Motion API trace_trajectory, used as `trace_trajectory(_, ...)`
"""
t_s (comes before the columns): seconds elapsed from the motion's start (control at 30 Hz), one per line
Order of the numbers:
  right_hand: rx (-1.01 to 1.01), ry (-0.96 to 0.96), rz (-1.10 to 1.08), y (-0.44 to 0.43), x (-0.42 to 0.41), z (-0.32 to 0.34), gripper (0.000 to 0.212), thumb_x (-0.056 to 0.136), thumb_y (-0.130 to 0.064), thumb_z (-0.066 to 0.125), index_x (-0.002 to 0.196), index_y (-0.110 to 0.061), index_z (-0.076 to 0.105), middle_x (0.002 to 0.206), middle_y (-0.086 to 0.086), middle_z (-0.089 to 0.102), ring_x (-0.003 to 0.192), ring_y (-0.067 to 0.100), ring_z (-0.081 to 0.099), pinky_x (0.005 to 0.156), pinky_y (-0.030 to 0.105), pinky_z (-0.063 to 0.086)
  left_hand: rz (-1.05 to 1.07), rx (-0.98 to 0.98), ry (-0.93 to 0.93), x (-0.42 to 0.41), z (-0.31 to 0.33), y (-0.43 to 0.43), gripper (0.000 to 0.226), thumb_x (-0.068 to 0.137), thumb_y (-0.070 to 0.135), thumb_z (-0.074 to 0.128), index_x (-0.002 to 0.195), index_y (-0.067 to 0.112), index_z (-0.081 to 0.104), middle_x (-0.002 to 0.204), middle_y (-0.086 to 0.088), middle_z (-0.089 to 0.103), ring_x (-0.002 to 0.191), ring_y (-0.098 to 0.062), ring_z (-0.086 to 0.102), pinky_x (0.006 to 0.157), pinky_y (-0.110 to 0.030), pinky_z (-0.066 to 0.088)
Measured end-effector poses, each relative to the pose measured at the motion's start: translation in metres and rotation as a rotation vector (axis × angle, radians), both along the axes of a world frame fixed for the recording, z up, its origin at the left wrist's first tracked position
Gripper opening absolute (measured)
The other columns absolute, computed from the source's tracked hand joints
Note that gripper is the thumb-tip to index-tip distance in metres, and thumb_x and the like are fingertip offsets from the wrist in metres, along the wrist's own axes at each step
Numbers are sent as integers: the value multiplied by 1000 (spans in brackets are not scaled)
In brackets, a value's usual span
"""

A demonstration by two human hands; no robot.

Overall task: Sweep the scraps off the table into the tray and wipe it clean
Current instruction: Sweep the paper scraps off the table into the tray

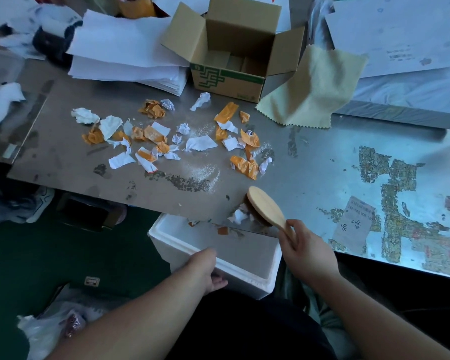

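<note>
Several crumpled white and orange paper scraps point(164, 136) lie scattered over the metal table point(70, 162), with white grit among them. My right hand point(305, 249) grips the handle of a wooden brush point(264, 207), whose bristles touch a few scraps point(238, 215) at the table's near edge. Just below that edge sits a white foam tray point(247, 278); my left hand point(212, 271) holds its near wall, fingers curled under it. A small orange scrap point(222, 230) is at the tray's far rim. A yellow cloth point(309, 87) lies at the back right.
An open cardboard box point(229, 79) and a stack of white paper point(125, 55) stand behind the scraps. A paper label point(353, 223) and worn sticker residue point(400, 203) cover the table's right part. Bags and shoes lie on the green floor at the left.
</note>
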State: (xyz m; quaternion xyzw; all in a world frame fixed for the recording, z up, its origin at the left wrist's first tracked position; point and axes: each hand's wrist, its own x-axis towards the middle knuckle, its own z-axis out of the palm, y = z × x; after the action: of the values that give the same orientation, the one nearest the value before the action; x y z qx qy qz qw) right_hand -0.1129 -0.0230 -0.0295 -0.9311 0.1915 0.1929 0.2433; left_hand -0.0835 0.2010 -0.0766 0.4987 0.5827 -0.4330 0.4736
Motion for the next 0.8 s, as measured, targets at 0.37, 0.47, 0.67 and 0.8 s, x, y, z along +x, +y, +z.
trace_trajectory(0.37, 28, -5, -29, -12, 6, -4, 32, 94, -59, 48, 118, -39, 52, 81, -10, 67, 76, 21, 63, 65, 36, 51, 3, -12, -34, 4, 3, -2, 30, 96, 22, 51, 123, 8, 50, 119, -20, 58, 95, -38, 64, 78, -51, 57)
trace_trajectory(0.47, 31, 7, 26, -9, 6, -4, 27, 96, -59, 48, 115, -41, 50, 80, -11, 65, 73, 19, 62, 64, 36, 52, 19, -16, -33, 4, 3, -2, 28, 97, 22, 51, 122, 8, 50, 115, -19, 57, 96, -38, 63, 84, -52, 57)
trace_trajectory(0.67, 144, 32, 113, 8, 2, -5, 27, 95, -56, 52, 116, -40, 56, 72, -16, 65, 70, 9, 62, 62, 34, 52, 53, -27, -28, 7, 3, -1, 38, 94, 27, 56, 127, 9, 51, 118, -21, 60, 96, -40, 65, 69, -50, 58)
trace_trajectory(0.8, 175, -8, -3, 7, 20, -1, 27, 96, -52, 53, 119, -40, 54, 76, -14, 65, 70, 8, 61, 58, 31, 45, 87, -28, -35, 7, 3, 0, 33, 95, 25, 57, 123, 7, 50, 109, -19, 58, 91, -38, 63, 81, -53, 57)
